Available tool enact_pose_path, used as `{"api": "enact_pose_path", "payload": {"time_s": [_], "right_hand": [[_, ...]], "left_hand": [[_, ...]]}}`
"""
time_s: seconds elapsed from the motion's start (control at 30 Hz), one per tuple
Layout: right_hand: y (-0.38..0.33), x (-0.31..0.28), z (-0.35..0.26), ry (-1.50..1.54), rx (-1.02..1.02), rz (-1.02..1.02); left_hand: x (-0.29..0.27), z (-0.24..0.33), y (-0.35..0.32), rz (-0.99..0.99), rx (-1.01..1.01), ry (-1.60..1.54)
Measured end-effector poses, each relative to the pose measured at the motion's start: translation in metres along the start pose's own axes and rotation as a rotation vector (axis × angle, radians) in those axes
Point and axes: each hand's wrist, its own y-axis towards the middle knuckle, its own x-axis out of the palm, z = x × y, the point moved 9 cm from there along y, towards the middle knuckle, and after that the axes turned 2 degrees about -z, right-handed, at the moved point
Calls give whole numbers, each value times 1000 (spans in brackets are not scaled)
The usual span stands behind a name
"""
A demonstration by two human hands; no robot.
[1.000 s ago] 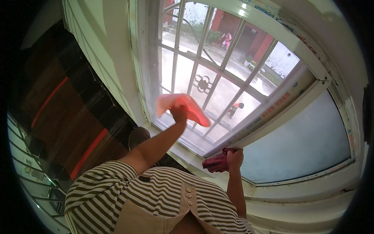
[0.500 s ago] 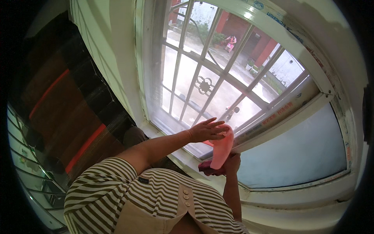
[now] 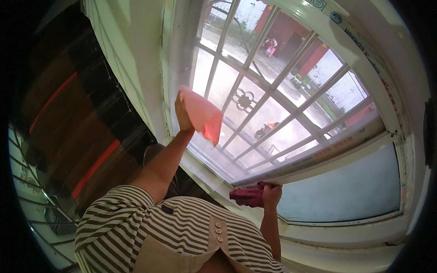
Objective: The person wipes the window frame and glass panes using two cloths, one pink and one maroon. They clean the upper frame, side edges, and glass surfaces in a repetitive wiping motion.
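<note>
My left hand (image 3: 183, 114) is raised against the window glass (image 3: 255, 104) and holds a pink cloth (image 3: 202, 114) flat on the lower left panes. My right hand (image 3: 271, 195) rests at the bottom window frame, closed around a bunched dark red cloth (image 3: 246, 196). Both forearms rise from my striped shirt (image 3: 182, 232) at the lower edge.
Behind the glass, a white grille (image 3: 246, 100) with a curled ornament spans the window. A white sill (image 3: 346, 232) runs below, beside a pale blue pane (image 3: 346, 186). Dark wooden panelling with red stripes (image 3: 77, 136) fills the left. Outside are a yard and distant figures.
My left hand swept the pink cloth down and right toward my right hand, then back up and left across the glass. My right hand stayed at the frame with the dark red cloth.
</note>
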Motion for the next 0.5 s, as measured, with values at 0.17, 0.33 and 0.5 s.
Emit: {"api": "enact_pose_path", "payload": {"time_s": [0.17, 0.33, 0.5], "right_hand": [[-1, -3, -7, -20, -21, 2], [-3, -3, -10, -8, -29, -15], [-2, -4, -8, -55, -34, 3]], "left_hand": [[8, -109, -89, 214, -540, 12], [78, -125, -161, -189, -878, -174], [149, -25, -247, -654, -1353, -386]]}}
